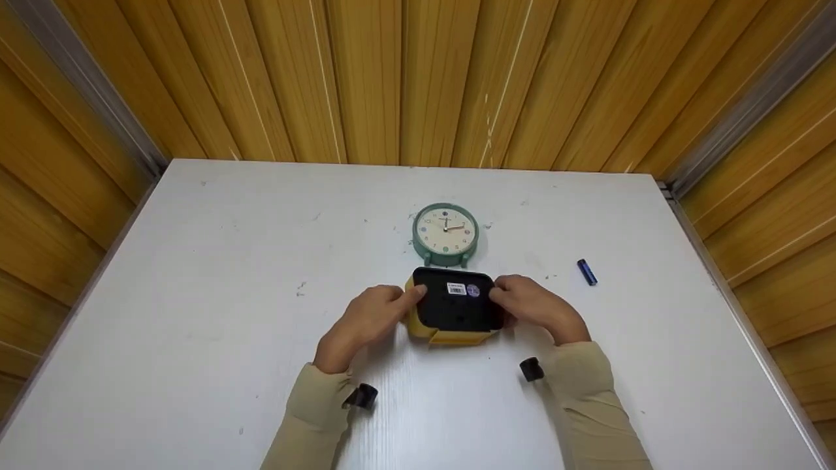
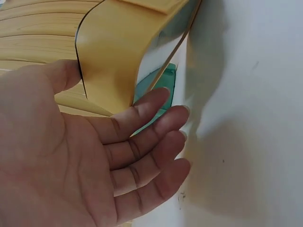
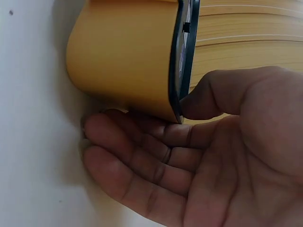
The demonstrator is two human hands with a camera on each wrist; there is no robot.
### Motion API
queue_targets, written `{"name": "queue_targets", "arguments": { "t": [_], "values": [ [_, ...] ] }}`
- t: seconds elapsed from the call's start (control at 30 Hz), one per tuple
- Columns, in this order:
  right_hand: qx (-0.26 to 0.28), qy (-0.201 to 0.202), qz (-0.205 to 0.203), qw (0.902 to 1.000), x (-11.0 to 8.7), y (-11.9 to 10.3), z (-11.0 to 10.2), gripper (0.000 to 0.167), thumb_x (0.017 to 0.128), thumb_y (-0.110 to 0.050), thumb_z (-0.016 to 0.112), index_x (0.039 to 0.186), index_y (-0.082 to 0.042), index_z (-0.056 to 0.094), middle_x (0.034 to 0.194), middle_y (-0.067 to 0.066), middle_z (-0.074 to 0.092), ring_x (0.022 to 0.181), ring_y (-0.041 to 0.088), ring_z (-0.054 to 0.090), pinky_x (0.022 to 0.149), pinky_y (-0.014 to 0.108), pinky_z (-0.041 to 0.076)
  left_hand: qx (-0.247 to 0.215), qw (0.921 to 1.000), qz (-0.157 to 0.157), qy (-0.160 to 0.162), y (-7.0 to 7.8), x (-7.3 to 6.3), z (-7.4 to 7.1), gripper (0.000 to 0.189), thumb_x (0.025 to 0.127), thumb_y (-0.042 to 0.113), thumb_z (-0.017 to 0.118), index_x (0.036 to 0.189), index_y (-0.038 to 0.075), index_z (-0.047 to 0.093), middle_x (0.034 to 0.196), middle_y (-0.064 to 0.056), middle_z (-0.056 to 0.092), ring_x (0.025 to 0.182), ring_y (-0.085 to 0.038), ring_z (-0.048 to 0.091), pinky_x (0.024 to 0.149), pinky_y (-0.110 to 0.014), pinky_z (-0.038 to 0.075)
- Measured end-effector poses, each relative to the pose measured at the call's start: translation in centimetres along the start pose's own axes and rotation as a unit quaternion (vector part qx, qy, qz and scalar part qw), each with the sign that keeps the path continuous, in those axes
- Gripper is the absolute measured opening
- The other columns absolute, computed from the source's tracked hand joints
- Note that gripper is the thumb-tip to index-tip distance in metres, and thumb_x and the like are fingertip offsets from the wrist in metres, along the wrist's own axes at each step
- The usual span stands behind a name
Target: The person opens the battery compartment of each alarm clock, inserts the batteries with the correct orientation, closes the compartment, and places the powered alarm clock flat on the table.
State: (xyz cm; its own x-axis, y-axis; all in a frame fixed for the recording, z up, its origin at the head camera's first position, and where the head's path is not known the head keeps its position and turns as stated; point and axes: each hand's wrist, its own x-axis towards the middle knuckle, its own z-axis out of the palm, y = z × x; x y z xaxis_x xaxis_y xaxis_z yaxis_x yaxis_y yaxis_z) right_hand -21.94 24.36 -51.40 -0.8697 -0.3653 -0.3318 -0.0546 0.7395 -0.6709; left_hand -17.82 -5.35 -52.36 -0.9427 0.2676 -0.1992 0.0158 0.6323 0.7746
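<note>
Between my two hands is a yellow box with a black back (image 1: 450,310), its black side facing up and bearing a barcode label and a round purple sticker. A yellow flap juts from its near edge. My left hand (image 1: 373,313) grips the left end, thumb on the black rim and index finger underneath. At the right end, my right hand (image 1: 537,305) pinches the box, its thumb at the black edge (image 3: 176,90). The left wrist view shows the yellow side (image 2: 111,52) tilted, with a shiny, glassy underside. Just beyond the box lies a green round clock (image 1: 445,234), dial up.
A blue battery (image 1: 587,272) lies to the right on the white table (image 1: 215,294). Wood-patterned panels (image 1: 366,78) rise behind the table and along both sides. Black wrist mounts (image 1: 532,369) stick out from the sleeves.
</note>
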Motion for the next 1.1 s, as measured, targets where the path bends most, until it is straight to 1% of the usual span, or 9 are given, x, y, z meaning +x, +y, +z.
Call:
{"name": "queue_targets", "arguments": {
  "t": [0.2,0.3,0.4,0.5,0.63,0.73,0.9,1.0,1.1],
  "values": [
    [-0.051,0.030,0.011,0.9982,0.0,-0.2,0.1,0.024,0.100,-0.022,0.051,0.099,-0.003,0.065,0.082,0.004,0.063,0.074,0.019,0.058,0.072,0.036,0.048,-0.015,0.9998,-0.006,-0.009,-0.2,0.2,-0.1,0.067,0.106,0.067,0.044,0.108,0.007,0.075,0.097,-0.003,0.069,0.093,-0.022,0.062,0.088,-0.044,0.050],
    [-0.076,0.054,0.009,0.9956,-0.2,-0.7,0.1,0.020,0.101,-0.021,0.055,0.098,-0.003,0.063,0.083,0.005,0.062,0.077,0.020,0.057,0.071,0.037,0.046,-0.028,0.9996,-0.003,-0.004,-0.1,0.1,-0.4,0.066,0.105,0.068,0.045,0.104,0.009,0.074,0.096,-0.003,0.067,0.092,-0.022,0.060,0.085,-0.041,0.048],
    [-0.095,0.085,-0.006,0.9918,-0.4,-1.5,0.2,0.014,0.102,-0.016,0.061,0.097,-0.003,0.061,0.085,0.006,0.062,0.079,0.022,0.056,0.071,0.038,0.047,-0.035,0.9993,0.001,0.010,0.1,0.0,-0.7,0.062,0.105,0.067,0.045,0.098,0.011,0.071,0.091,-0.004,0.065,0.088,-0.022,0.058,0.080,-0.039,0.045],
    [-0.107,0.102,-0.032,0.9885,-0.7,-2.4,0.4,0.011,0.101,-0.010,0.068,0.096,-0.003,0.060,0.088,0.007,0.062,0.082,0.024,0.056,0.075,0.042,0.048,-0.041,0.9988,0.005,0.026,0.2,0.0,-1.0,0.058,0.108,0.062,0.044,0.095,0.011,0.069,0.091,-0.003,0.065,0.086,-0.022,0.058,0.078,-0.038,0.044],
    [-0.115,0.100,-0.060,0.9866,-1.0,-3.4,0.7,0.008,0.099,-0.004,0.071,0.097,-0.003,0.062,0.091,0.007,0.063,0.085,0.024,0.058,0.078,0.044,0.051,-0.052,0.9974,0.016,0.047,0.2,-0.1,-1.4,0.050,0.111,0.049,0.041,0.095,0.010,0.069,0.093,-0.002,0.067,0.088,-0.021,0.059,0.083,-0.040,0.047],
    [-0.115,0.088,-0.059,0.9877,-1.1,-3.8,1.1,0.004,0.099,-0.003,0.069,0.096,-0.002,0.066,0.090,0.006,0.064,0.084,0.023,0.058,0.078,0.042,0.052,-0.054,0.9965,0.028,0.057,0.2,-0.1,-1.5,0.045,0.111,0.041,0.041,0.093,0.011,0.069,0.090,-0.001,0.065,0.087,-0.020,0.058,0.084,-0.039,0.047],
    [-0.108,0.069,-0.056,0.9902,-1.0,-3.9,1.6,0.009,0.100,-0.004,0.064,0.095,-0.003,0.070,0.088,0.004,0.066,0.083,0.022,0.058,0.078,0.040,0.051,-0.058,0.9941,0.060,0.069,0.5,-0.3,-1.8,0.042,0.112,0.041,0.045,0.089,0.012,0.065,0.078,0.001,0.054,0.076,-0.018,0.050,0.073,-0.036,0.041],
    [-0.102,0.066,-0.066,0.9904,-0.9,-3.9,1.7,0.012,0.100,-0.005,0.061,0.094,-0.003,0.071,0.087,0.002,0.066,0.082,0.021,0.058,0.077,0.039,0.050,-0.068,0.9922,0.073,0.075,0.8,-0.6,-1.9,0.040,0.111,0.043,0.049,0.091,0.012,0.065,0.077,0.002,0.050,0.075,-0.018,0.048,0.071,-0.036,0.038],
    [-0.097,0.065,-0.073,0.9905,-0.8,-4.0,1.8,0.018,0.102,-0.007,0.057,0.090,-0.004,0.070,0.082,0.000,0.063,0.078,0.019,0.057,0.072,0.037,0.047,-0.072,0.9911,0.080,0.079,0.9,-0.7,-1.9,0.038,0.111,0.042,0.051,0.093,0.012,0.064,0.079,0.001,0.050,0.075,-0.018,0.049,0.071,-0.036,0.038]
  ]
}}
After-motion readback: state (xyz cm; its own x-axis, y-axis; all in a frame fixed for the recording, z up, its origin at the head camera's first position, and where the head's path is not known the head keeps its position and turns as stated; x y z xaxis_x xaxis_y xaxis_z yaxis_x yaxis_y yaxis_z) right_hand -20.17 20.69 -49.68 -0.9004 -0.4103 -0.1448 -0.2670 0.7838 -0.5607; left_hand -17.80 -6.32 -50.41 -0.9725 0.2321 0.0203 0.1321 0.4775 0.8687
